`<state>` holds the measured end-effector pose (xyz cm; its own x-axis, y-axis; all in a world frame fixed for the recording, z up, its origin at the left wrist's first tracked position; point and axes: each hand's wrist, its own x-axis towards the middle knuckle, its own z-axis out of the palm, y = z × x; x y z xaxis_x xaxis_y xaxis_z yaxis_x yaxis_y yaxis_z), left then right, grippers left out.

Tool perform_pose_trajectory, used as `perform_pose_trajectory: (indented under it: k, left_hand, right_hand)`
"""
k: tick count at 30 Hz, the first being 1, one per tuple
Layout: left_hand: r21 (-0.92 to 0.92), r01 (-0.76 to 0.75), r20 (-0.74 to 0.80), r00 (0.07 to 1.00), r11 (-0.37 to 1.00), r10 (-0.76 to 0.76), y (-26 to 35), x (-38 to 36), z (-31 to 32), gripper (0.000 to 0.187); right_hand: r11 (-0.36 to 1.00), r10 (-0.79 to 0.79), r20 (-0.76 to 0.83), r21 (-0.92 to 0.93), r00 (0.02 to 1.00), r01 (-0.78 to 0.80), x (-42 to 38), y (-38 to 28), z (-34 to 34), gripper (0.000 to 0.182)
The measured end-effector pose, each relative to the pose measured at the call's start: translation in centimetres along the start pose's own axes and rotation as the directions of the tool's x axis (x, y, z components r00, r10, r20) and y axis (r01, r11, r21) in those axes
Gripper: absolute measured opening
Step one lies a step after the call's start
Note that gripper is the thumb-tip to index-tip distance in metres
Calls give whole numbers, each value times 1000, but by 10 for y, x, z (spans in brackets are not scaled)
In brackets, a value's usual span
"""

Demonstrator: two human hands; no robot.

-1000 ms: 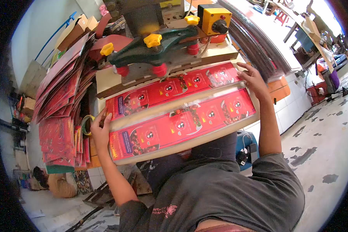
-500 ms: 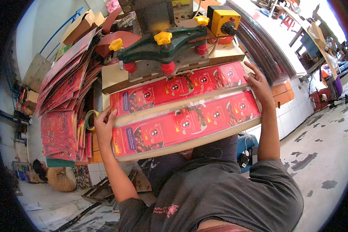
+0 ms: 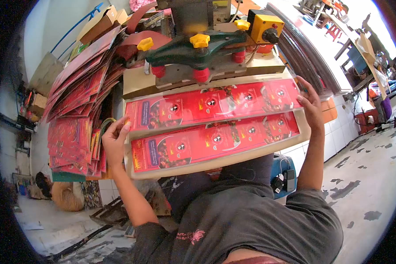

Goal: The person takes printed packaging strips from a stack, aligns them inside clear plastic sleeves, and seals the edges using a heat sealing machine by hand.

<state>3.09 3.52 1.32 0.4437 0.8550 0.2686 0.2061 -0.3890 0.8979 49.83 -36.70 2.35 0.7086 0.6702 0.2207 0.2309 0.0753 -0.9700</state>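
Far left, seen through the head camera, I have a leaning pile of red printed sheets (image 3: 81,83), edges fanned, below an open brown cardboard box (image 3: 94,28). A lower heap of red printed sheets (image 3: 68,143) lies in front of the pile. Next to the right is a yellow-green ring-shaped roll (image 3: 105,125), partly hidden behind my left hand (image 3: 115,141). That hand is nearly closed, thumb and fingers gripping the left end of the upper glossy red printed strip (image 3: 196,106).

Centre: the upper strip spans the gap between both hands, slanting up to the right, its near edge just beside or overlapping the lower glossy red printed strip (image 3: 200,143); which of the two, I cannot tell. The lower strip lies on a cream-coloured board (image 3: 226,159). Beyond stands a dark green metal press head (image 3: 178,55) with yellow star-shaped knobs (image 3: 200,41) and red cylindrical feet (image 3: 201,75); at its right is a yellow control box with a black dial (image 3: 263,27).

Right: my right hand (image 3: 311,103), fingers curled and partly closed, holds the upper strip's right end. Behind it rises a stack of dark-edged sheets (image 3: 301,55); lower down sits a blue seat (image 3: 277,166) bearing black devices (image 3: 289,180).
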Motion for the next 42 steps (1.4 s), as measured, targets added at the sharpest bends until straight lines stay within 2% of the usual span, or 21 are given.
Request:
perform_pose_trajectory:
  k: [3, 4, 5, 6, 8, 10, 11, 12, 15, 17, 19, 20, 23, 26, 28, 29, 31, 35, 37, 40, 42]
  left_hand:
    - [-28, 115, 5, 993, 993, -115, 40, -22, -12, 37]
    - [-297, 158, -12, 986, 942, -169, 55, -33, -10, 37]
    - [-544, 176, -20, 975, 821, -223, 62, -43, -12, 37]
    - [-641, 258, 28, 949, 723, -314, 46, -53, -20, 35]
    - [-645, 291, 26, 933, 707, -360, 49, -71, -7, 33]
    - [-650, 323, 16, 911, 688, -412, 43, -87, 1, 31]
    - [-685, 328, 89, 924, 651, -371, 31, -91, 1, 31]
    - [-717, 332, 157, 933, 613, -322, 25, -94, 0, 31]
    - [-722, 278, 124, 953, 634, -276, 40, -94, 9, 31]
    - [-733, 242, 108, 964, 635, -243, 48, -95, 13, 32]
    - [-740, 212, 106, 974, 639, -200, 56, -94, 15, 32]
    - [-729, 209, 111, 976, 652, -188, 60, -93, 15, 32]
    - [-720, 187, 101, 981, 668, -166, 64, -93, 16, 31]
    - [-685, 192, 103, 981, 703, -167, 69, -93, 15, 31]
    - [-675, 181, 89, 982, 716, -165, 80, -94, 16, 31]
    - [-675, 176, 86, 983, 717, -160, 82, -95, 15, 31]
    - [-624, 181, 111, 983, 760, -143, 84, -96, 12, 31]
    - [-595, 201, 117, 980, 778, -163, 82, -97, 9, 30]
    - [-567, 194, 147, 980, 801, -133, 79, -97, 7, 30]
    - [-553, 192, 98, 981, 811, -166, 82, -97, 12, 31]
    - [-553, 208, 111, 978, 807, -176, 84, -96, 12, 31]
  right_hand:
    - [1000, 28, 74, 4, 997, -28, -22, -37, 1, 79]
    - [998, 59, 99, -39, 993, -55, -28, -38, -7, 84]
    - [998, 59, 117, -37, 991, -55, -32, -40, -13, 84]
    - [991, 83, 136, -113, 987, -67, -35, -42, -19, 86]
    - [972, 96, 109, -222, 989, -70, -40, -52, -6, 87]
    - [917, 158, 134, -387, 978, -95, -37, -49, -20, 75]
    - [886, 147, 121, -457, 982, -76, -35, -45, -20, 68]
    - [821, 118, 60, -568, 991, -63, -30, -42, -21, 61]
    - [620, -67, -28, -784, 997, 19, -15, -71, 11, 40]
    - [749, -137, -22, -657, 990, 89, -6, -91, 51, 32]
    - [668, -304, 216, -646, 928, 369, 6, -108, 91, 26]
    - [621, -350, 287, -642, 892, 450, 4, -127, 124, 23]
    - [682, -299, 493, -488, 817, 545, 3, -153, 195, 25]
    - [542, -454, 663, -325, 595, 775, 13, -162, 258, 25]
    - [461, -557, 700, -186, 446, 868, 22, -165, 298, 25]
    - [457, -561, 699, -185, 443, 870, 24, -167, 317, 25]
    - [332, -667, 676, -107, 313, 937, 25, -170, 352, 22]
    - [306, -665, 696, -76, 270, 949, 24, -175, 393, 19]
    - [210, -692, 692, -83, 208, 974, 23, -176, 402, 15]
    - [117, -684, 703, -159, 196, 980, 19, -176, 406, 11]
    - [112, -689, 683, -229, 242, 967, 15, -176, 406, 11]
